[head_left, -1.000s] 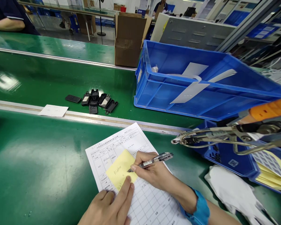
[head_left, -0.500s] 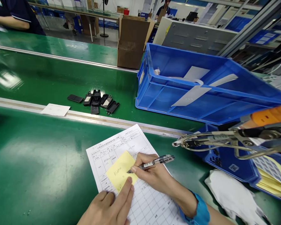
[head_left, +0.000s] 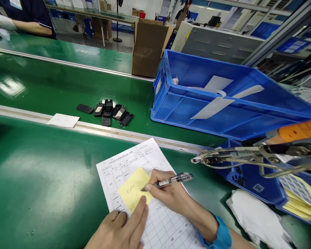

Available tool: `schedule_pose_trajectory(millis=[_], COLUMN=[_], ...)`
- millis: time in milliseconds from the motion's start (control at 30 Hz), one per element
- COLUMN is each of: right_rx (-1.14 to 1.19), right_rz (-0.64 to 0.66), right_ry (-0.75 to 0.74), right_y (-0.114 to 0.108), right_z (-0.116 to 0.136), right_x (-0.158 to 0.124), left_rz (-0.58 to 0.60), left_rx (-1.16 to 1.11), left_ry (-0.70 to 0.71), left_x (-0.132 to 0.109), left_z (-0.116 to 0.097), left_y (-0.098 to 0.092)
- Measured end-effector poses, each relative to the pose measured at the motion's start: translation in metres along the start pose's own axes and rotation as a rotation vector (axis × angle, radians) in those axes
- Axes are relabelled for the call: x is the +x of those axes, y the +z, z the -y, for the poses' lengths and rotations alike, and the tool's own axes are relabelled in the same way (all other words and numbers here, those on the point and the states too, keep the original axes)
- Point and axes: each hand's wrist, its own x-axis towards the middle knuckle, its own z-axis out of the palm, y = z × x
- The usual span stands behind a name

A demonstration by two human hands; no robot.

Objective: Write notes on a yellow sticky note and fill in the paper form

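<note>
My right hand (head_left: 168,192) grips a pen (head_left: 175,179) with a clear barrel and black clip. Its tip rests on a yellow sticky note (head_left: 128,185), beside handwritten characters. My left hand (head_left: 121,226) presses the note's lower corner with its index finger stretched out; the thumb side is partly out of view. Under the note lies a printed form (head_left: 134,155) with a table grid and some handwriting. Both hands cover part of this sheet.
Black plastic cases (head_left: 107,110) lie in a group beyond the metal strip, near a white paper slip (head_left: 63,120). A large blue crate (head_left: 191,107) stands right. Nearer are an orange-handled metal tool (head_left: 223,155), blue bins (head_left: 264,190) and a white glove (head_left: 256,214). A gloved co-worker (head_left: 28,20) is far left.
The view has shifted very slightly. My hands, pen and note keep their places. At far left the co-worker's gloved hand has come further into view.
</note>
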Motion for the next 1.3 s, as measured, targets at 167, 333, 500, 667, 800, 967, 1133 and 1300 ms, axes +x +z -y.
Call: schedule_pose_trajectory(millis=[167,333,500,667,800,967,1133,1300], right_rx=[0.015,0.004,-0.022,-0.026,0.026,-0.002,-0.012,-0.047], right_rz=[0.016,0.013,0.008,0.001,-0.006,-0.038,-0.028,-0.013], right_ry=[-0.018,-0.059,-0.062,-0.041,-0.032,-0.031,-0.023,-0.032], right_y=[-0.0005,0.0003,0.0000,-0.0010,-0.0010,-0.0010,-0.0005,-0.0009], right_z=[0.0010,0.0005,-0.0009,-0.0009,-0.0013,-0.0015,-0.0005,-0.0007], right_x=[-0.0002,0.0002,-0.0005,-0.0012,-0.0010,-0.0008,-0.0007,-0.0014], left_rz=[0.006,-0.004,0.004,0.026,0.032,0.026,0.015,0.013], left_rx=[0.012,0.025,0.013,0.015,0.014,0.014,0.012,0.005], left_ry=[0.007,0.013,0.011,0.016,0.013,0.013,0.012,0.006], left_x=[0.0014,0.0000,-0.0009,0.0010,0.0022,0.0003,-0.0008,0.0004], left_z=[0.0013,0.0007,0.0005,0.0013,0.0016,0.0011,0.0005,0.0009], left_y=[-0.0006,-0.0003,-0.0007,-0.0027,-0.0037,-0.0027,-0.0016,-0.0024])
